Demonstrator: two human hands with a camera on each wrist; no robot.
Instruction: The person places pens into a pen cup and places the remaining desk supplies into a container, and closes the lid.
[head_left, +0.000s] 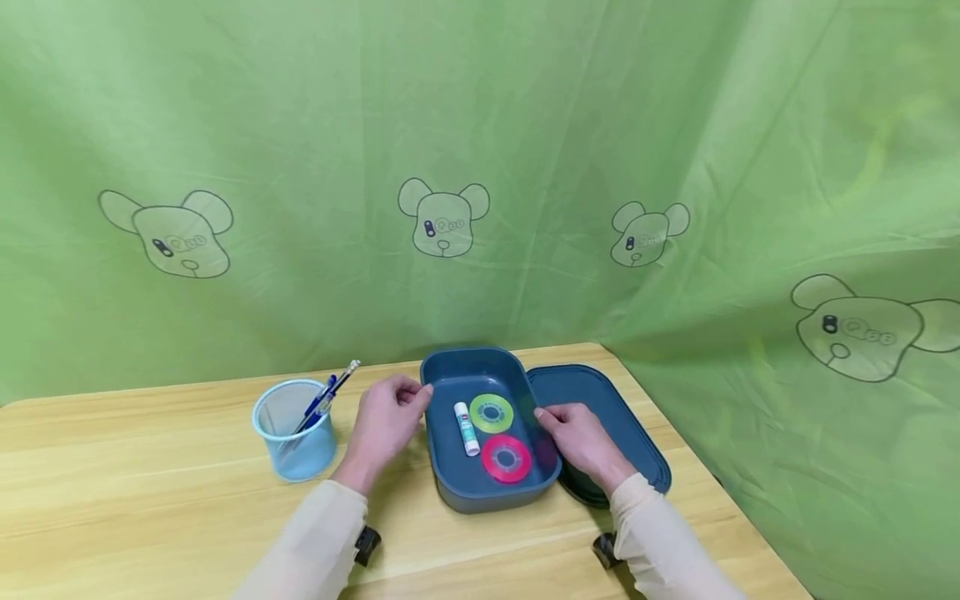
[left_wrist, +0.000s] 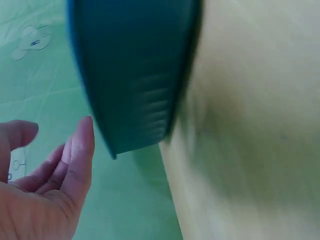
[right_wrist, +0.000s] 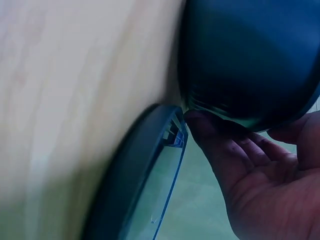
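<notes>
A dark blue plastic box stands on the table with its top uncovered. Inside it lie a glue stick, a lime-green ring-shaped roll and a pinkish-red one. My left hand is beside the box's left rim; in the left wrist view, its loosely bent fingers stand just off the wall, thumb apart. On the opposite side my right hand grips the box, thumb at the rim and fingertips against the outer wall.
The box's dark blue lid lies to the right, partly under my right hand. At left stands a light blue mesh pen cup holding several pens. A green curtain hangs close behind and along the right edge of the wooden table.
</notes>
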